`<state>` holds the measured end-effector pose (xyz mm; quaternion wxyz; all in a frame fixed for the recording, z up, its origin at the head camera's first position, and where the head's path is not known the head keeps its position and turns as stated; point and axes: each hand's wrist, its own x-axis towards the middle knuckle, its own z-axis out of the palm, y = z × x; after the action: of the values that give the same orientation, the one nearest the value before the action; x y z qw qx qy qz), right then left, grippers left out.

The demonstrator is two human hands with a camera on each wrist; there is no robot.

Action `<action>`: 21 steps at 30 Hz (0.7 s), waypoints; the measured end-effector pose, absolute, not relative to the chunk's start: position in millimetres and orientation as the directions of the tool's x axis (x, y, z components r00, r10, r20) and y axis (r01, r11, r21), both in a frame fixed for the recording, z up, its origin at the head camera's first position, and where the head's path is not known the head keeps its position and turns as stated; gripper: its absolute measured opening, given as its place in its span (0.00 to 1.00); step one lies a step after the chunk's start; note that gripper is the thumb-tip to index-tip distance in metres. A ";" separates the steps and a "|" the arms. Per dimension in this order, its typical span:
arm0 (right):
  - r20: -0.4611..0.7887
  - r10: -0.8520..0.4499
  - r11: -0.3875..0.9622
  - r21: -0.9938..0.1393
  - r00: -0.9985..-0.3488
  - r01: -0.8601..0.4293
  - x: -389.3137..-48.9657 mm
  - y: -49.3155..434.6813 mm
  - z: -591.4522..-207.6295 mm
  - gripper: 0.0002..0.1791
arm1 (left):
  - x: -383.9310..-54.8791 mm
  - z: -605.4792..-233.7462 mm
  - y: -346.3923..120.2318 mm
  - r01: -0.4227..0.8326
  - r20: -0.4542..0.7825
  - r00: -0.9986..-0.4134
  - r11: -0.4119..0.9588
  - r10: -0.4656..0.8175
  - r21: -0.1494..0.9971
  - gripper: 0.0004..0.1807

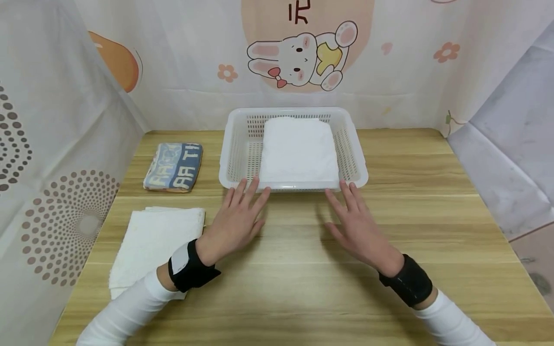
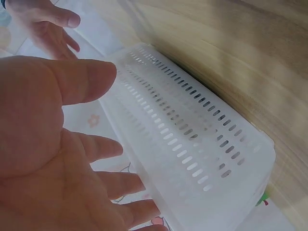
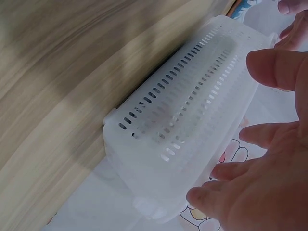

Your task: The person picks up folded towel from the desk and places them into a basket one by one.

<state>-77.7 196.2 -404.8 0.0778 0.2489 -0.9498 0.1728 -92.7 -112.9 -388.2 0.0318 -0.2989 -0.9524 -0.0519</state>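
Observation:
A white plastic basket [image 1: 357, 156] with slotted walls stands at the back of the table, a folded white towel [image 1: 298, 149] lying inside it. My left hand [image 1: 233, 221] reaches to the left part of its front rim, fingers spread and fairly straight. Across from it, my right hand [image 1: 362, 233] is at the right part of the same rim, also with fingers extended. Both palms face the basket's front wall [image 2: 187, 130] in the wrist views, with nothing gripped. Whether the fingertips touch the rim or hover over it, I cannot tell.
Left of the basket lies a folded blue patterned towel [image 1: 173, 168]. Nearer the front, a folded white cloth [image 1: 151, 240] rests on the wooden table [image 1: 294, 288], partly behind my left forearm. A printed curtain [image 1: 186, 62] hangs behind the table.

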 end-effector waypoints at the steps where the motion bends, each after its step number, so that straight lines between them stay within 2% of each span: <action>1: 0.238 -0.447 0.815 -0.287 -0.862 -0.502 -77.6 196.2 -405.1 0.42 | -92.2 -388.1 -113.1 0.572 0.091 -0.820 0.816 0.566 0.082 0.37; 9: 0.246 -0.450 0.814 -0.282 -0.858 -0.508 -78.0 196.9 -407.1 0.43 | -89.8 -389.1 -116.6 0.584 0.122 -0.810 0.809 0.574 0.074 0.39; 21: 0.253 -0.455 0.819 -0.258 -0.854 -0.513 -79.2 198.3 -409.1 0.44 | -85.6 -386.3 -125.3 0.547 0.105 -0.836 0.830 0.538 0.105 0.40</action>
<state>-79.2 198.3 -409.1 0.0905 0.2548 -0.9493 0.1601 -85.6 -125.3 -386.3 0.0356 -0.2839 -0.9560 -0.0653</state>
